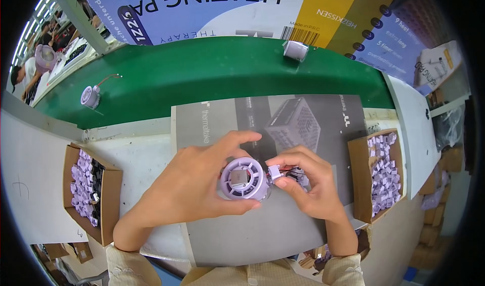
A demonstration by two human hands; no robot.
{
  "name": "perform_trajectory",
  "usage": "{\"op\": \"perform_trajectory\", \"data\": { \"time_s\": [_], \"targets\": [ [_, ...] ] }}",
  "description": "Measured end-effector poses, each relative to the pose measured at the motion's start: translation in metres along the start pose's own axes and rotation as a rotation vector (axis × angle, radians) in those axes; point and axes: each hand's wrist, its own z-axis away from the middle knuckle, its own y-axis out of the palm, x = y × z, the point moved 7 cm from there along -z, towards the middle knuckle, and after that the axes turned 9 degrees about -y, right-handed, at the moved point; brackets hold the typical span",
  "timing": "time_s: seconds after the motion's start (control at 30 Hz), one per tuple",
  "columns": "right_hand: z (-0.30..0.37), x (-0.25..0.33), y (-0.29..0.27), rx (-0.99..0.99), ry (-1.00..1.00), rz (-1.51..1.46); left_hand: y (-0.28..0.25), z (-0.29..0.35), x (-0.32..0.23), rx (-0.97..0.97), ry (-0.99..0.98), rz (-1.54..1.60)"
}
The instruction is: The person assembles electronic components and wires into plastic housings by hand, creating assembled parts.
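A round lavender plastic housing (244, 178), ringed and spoked like a small fan, sits in my left hand (194, 177). My thumb curls along its lower edge and the other fingers are behind and above it. At its centre is a square metallic-looking block (239, 178). My right hand (316, 185) pinches a small pale lavender plastic piece (275, 172) between thumb and forefinger, right beside the housing. Thin red and dark wires (290, 172) run from there under the right fingers, where their ends are hidden. Both hands are over a grey printed cardboard sheet (222, 240).
Cardboard boxes of small lavender parts stand at the left (108, 200) and right (361, 185); the left one also holds black pieces. Beyond lies a green belt (202, 74) carrying a wired lavender housing (90, 97) and another lavender part (295, 50). Large printed cardboard (212, 13) rises behind it.
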Motion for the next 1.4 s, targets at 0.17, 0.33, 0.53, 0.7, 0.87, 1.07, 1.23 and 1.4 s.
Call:
{"op": "perform_trajectory", "data": {
  "time_s": [0.17, 0.33, 0.53, 0.7, 0.87, 1.07, 1.23, 1.4],
  "targets": [
    [-0.001, 0.010, 0.002, -0.009, -0.072, 0.122, 0.001, 0.000, 0.000, -0.042, 0.028, -0.053],
    [0.000, 0.012, 0.002, -0.017, -0.103, 0.117, 0.000, 0.003, -0.003, -0.026, 0.019, -0.027],
    [0.002, 0.019, 0.005, -0.035, -0.217, 0.307, -0.002, 0.003, -0.009, -0.078, 0.039, -0.006],
    [0.004, 0.019, 0.001, -0.052, -0.229, 0.394, 0.003, 0.001, -0.013, -0.124, 0.101, -0.066],
    [-0.010, 0.040, -0.001, -0.032, -0.432, 0.703, -0.019, -0.001, -0.009, -0.248, 0.193, -0.179],
    [0.001, 0.001, -0.032, 0.015, -0.042, 0.757, -0.128, -0.003, 0.031, -0.813, -0.006, -0.451],
    [0.008, -0.030, -0.021, 0.159, 0.084, 0.603, -0.179, -0.030, 0.106, -0.871, -0.285, -0.525],
    [0.011, -0.042, -0.016, 0.122, 0.050, 0.556, -0.175, -0.059, 0.122, -0.898, -0.127, -0.721]
  ]
}}
